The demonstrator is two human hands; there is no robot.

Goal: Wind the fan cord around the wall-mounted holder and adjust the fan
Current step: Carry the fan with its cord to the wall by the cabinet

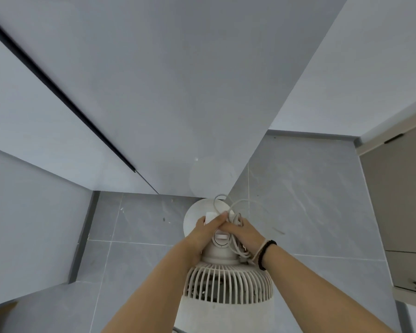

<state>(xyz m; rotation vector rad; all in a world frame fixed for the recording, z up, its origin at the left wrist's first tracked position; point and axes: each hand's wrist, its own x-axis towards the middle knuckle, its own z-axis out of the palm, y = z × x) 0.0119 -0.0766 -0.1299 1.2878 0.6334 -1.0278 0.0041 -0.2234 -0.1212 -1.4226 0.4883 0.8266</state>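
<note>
A white pedestal fan (228,282) stands right below me, seen from above, with its slatted grille and round base (197,212) on the floor. Its white cord (238,205) loops up behind the fan's neck and hangs in coils on the right side. My left hand (205,230) grips a white plug or adapter block (210,216) at the back of the fan head. My right hand (241,233), with a dark bead bracelet at the wrist, holds several cord loops against the neck. Both hands meet fingertip to fingertip.
A white wall corner (226,164) juts out just behind the fan. Grey floor tiles (310,200) spread to the right and left. A beige cabinet (399,200) stands at the right edge. A dark vertical groove (58,92) runs down the left wall.
</note>
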